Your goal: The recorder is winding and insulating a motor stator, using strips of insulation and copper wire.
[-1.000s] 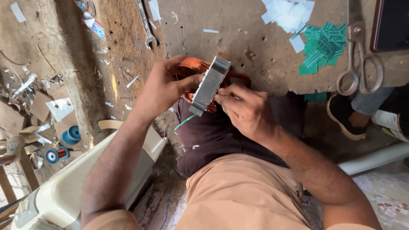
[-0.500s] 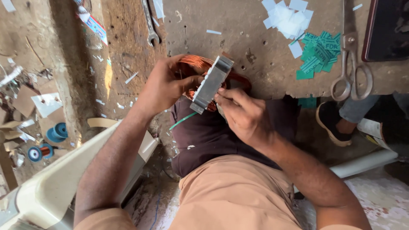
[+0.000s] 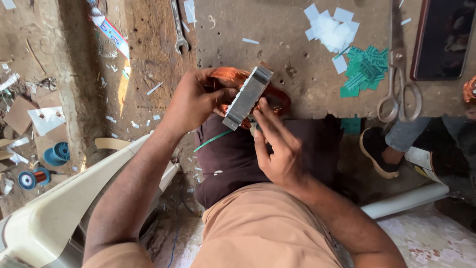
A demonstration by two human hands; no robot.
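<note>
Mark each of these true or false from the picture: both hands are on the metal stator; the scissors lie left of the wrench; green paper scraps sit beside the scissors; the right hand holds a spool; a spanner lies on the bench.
1. Both the left hand and the right hand are on the stator. True.
2. The scissors lie left of the wrench. False: they lie to its right.
3. Green scraps sit beside the scissors. True.
4. The right hand holds a spool. False: the spools lie on the floor.
5. A spanner lies on the bench. True.
</note>
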